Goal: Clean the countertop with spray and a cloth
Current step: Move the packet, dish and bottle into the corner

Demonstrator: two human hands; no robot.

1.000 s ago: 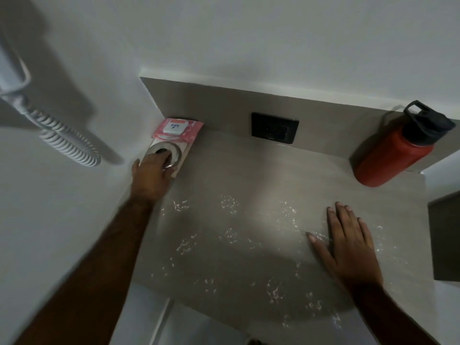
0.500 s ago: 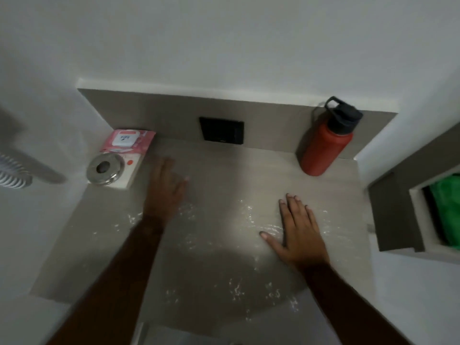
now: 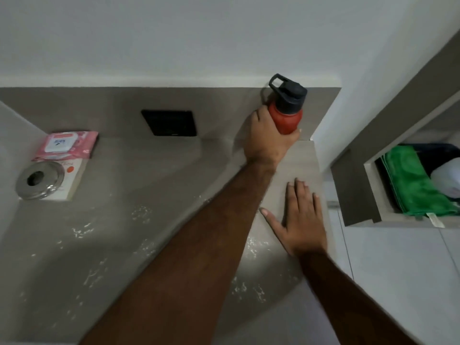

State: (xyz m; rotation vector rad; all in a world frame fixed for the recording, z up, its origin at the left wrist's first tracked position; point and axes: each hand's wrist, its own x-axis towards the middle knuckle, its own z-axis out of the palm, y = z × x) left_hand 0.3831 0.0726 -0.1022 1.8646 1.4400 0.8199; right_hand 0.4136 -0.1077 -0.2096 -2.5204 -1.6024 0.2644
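1. While the left hand [image 3: 267,135] reaches across the body to the back right corner, it wraps around the lower body of the red bottle [image 3: 286,118], fingers closed on it; the bottle's base is hidden behind the hand, so I cannot tell whether it is lifted or standing.
2. The right hand [image 3: 302,220] lies flat and open on the countertop [image 3: 154,185], fingers spread, holding nothing, near the right edge.
3. White foamy flecks [image 3: 142,212] are scattered over the front of the countertop; they look like spray waiting to be wiped.
4. A green cloth [image 3: 413,185] sits folded in the wall niche to the right, well apart from both hands. No spray bottle is in view.
5. Risk: the bottle has a tall, smooth body and is held low, so it may tip or slip if moved quickly. It could also knock the corner wall.
6. Risk: the left forearm passes over the flecked patch; dipping it would smear the foam.
7. Risk: a pink wipes pack [image 3: 66,145] and a metal ring [image 3: 39,179] on a white box remain in the left corner, so wiping there may be blocked or may push them.
8. Hard to make out: the white object beside the cloth in the niche is cut off by the frame, and the pack's print is too small to read.
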